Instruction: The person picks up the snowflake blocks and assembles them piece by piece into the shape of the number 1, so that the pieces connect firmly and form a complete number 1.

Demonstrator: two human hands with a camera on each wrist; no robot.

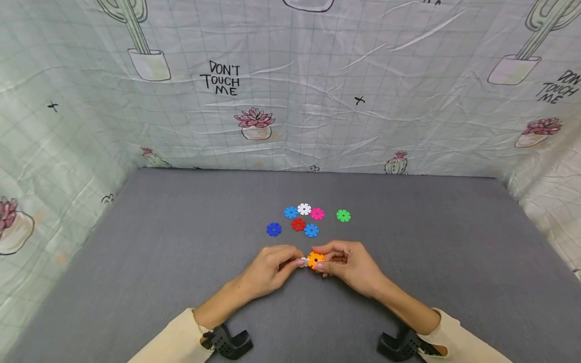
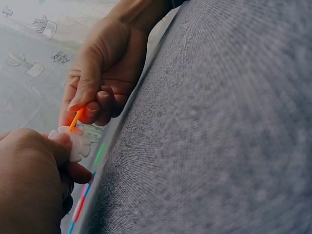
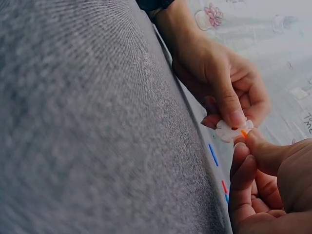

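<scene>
Near the front middle of the table, my left hand [image 1: 272, 268] pinches a white notched plastic disc [image 2: 79, 145] between thumb and fingers. My right hand [image 1: 351, 264] pinches an orange notched disc [image 1: 315, 260], its flat face toward the head camera. The two discs meet edge to edge at an angle, the orange one's rim at the white one's rim in both wrist views. Whether their slots are fully interlocked I cannot tell. Fingers cover part of each disc.
Beyond the hands lie loose notched discs: dark blue [image 1: 274, 229], light blue [image 1: 291, 212], white [image 1: 304, 208], pink [image 1: 317, 214], red [image 1: 298, 225], another light blue [image 1: 311, 230] and green [image 1: 343, 216]. A patterned cloth [image 1: 308, 91] hangs behind the grey table [image 1: 181, 212].
</scene>
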